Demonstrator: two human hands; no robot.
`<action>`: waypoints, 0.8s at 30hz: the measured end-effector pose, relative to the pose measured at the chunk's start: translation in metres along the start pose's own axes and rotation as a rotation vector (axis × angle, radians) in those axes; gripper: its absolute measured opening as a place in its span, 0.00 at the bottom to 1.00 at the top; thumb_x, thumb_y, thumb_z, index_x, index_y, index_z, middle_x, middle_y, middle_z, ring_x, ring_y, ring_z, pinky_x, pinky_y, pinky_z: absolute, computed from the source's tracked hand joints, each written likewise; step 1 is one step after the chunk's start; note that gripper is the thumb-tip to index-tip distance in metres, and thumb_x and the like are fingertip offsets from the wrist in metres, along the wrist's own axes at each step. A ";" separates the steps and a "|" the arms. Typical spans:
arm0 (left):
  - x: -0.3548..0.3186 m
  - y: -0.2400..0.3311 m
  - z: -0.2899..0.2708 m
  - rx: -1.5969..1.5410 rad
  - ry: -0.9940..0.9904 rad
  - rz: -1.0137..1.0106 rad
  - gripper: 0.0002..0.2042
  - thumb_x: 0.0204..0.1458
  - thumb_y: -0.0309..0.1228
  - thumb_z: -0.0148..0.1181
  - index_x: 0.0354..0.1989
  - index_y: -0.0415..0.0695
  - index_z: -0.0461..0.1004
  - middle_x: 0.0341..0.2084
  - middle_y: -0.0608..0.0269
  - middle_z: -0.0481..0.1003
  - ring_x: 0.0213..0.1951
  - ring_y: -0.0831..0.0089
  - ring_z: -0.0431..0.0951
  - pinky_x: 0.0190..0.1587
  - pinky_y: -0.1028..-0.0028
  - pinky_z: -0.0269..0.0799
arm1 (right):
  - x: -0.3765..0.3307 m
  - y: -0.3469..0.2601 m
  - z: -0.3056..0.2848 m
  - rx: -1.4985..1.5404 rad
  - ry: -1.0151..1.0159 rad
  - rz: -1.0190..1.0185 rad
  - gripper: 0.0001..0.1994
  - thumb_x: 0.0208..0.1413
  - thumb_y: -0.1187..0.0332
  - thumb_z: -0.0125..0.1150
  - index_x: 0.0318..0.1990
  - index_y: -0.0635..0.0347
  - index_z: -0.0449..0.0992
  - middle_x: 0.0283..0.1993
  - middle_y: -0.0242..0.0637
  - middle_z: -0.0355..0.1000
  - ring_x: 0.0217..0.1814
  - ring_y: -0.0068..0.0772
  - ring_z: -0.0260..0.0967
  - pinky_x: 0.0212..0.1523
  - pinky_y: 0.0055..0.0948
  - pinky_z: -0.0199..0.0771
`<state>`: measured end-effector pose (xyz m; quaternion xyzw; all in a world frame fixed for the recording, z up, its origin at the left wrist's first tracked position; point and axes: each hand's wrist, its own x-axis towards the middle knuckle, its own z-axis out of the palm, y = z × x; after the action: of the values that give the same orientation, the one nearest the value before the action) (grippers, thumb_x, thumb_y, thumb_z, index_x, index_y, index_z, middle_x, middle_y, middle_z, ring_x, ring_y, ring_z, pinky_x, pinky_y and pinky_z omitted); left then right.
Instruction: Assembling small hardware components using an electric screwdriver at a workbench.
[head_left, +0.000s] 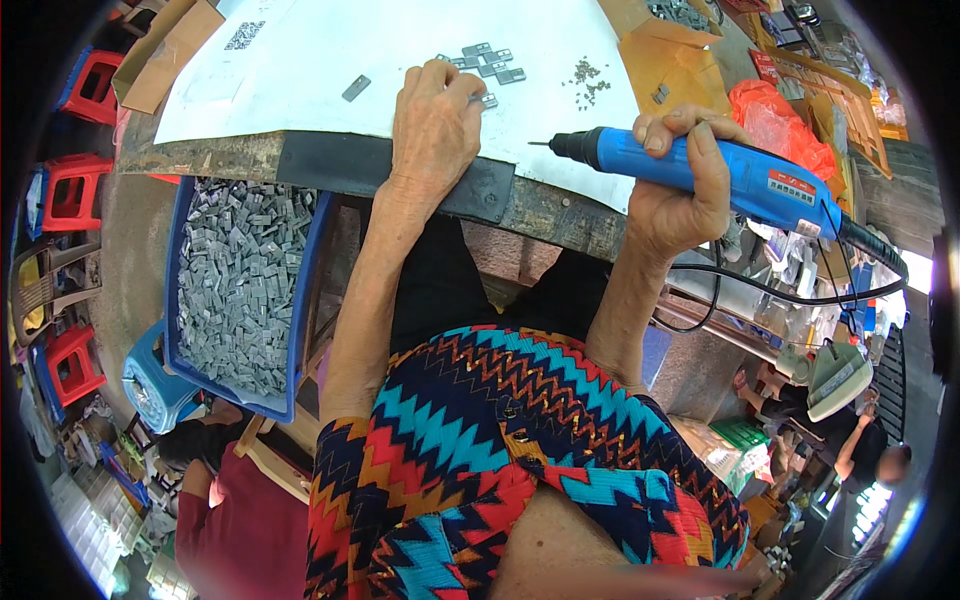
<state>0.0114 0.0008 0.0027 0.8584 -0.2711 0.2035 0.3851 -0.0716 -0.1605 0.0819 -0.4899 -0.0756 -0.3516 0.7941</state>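
My right hand (680,190) grips a blue electric screwdriver (720,172), held level with its bit pointing left over the table edge. My left hand (435,125) rests palm down on the white sheet (300,70) covering the table, its fingertips on a small grey metal plate (488,100). Just beyond the fingers lie several more grey metal plates (490,60). One lone plate (356,88) lies to the left of the hand. A little pile of small screws (587,82) sits further right on the sheet.
A blue crate (240,280) full of grey metal plates stands below the table at left. Red stools (75,190) and a light blue stool (155,385) sit further left. Cardboard (670,65) and an orange bag (780,125) lie at right. A black cable (780,290) trails from the screwdriver.
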 end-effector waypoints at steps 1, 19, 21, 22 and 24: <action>0.000 0.001 0.000 -0.002 -0.027 0.014 0.08 0.40 0.23 0.58 0.32 0.39 0.75 0.29 0.56 0.69 0.36 0.62 0.67 0.39 0.68 0.65 | 0.000 0.000 0.001 0.000 -0.002 -0.002 0.09 0.48 0.76 0.49 0.38 0.58 0.68 0.29 0.44 0.68 0.26 0.33 0.64 0.34 0.36 0.60; -0.009 0.009 -0.008 -0.113 -0.226 0.005 0.07 0.42 0.24 0.57 0.31 0.39 0.74 0.30 0.58 0.70 0.37 0.64 0.67 0.40 0.69 0.64 | 0.000 0.003 0.007 0.054 0.104 -0.035 0.08 0.42 0.81 0.53 0.34 0.67 0.66 0.24 0.47 0.68 0.20 0.33 0.65 0.26 0.32 0.69; -0.009 0.008 -0.008 -0.131 -0.193 0.008 0.07 0.42 0.23 0.57 0.31 0.39 0.74 0.30 0.58 0.70 0.37 0.64 0.67 0.41 0.69 0.64 | 0.000 0.003 0.006 0.044 0.097 -0.037 0.09 0.42 0.81 0.53 0.34 0.67 0.67 0.24 0.47 0.68 0.20 0.33 0.65 0.26 0.32 0.69; -0.008 0.008 -0.007 -0.148 -0.157 0.013 0.07 0.42 0.23 0.56 0.32 0.39 0.73 0.31 0.58 0.71 0.37 0.63 0.67 0.42 0.68 0.63 | 0.001 0.003 0.007 0.043 0.093 -0.038 0.08 0.42 0.81 0.53 0.33 0.67 0.67 0.23 0.47 0.68 0.20 0.33 0.66 0.26 0.31 0.69; -0.007 0.007 -0.006 -0.105 -0.156 0.025 0.07 0.42 0.23 0.56 0.31 0.38 0.73 0.31 0.58 0.71 0.37 0.63 0.67 0.42 0.68 0.63 | 0.001 0.002 0.006 0.042 0.088 -0.035 0.08 0.42 0.81 0.53 0.33 0.67 0.67 0.23 0.46 0.68 0.21 0.33 0.66 0.26 0.31 0.69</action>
<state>0.0004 0.0033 0.0061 0.8469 -0.3212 0.1262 0.4046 -0.0682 -0.1553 0.0840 -0.4560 -0.0565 -0.3850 0.8004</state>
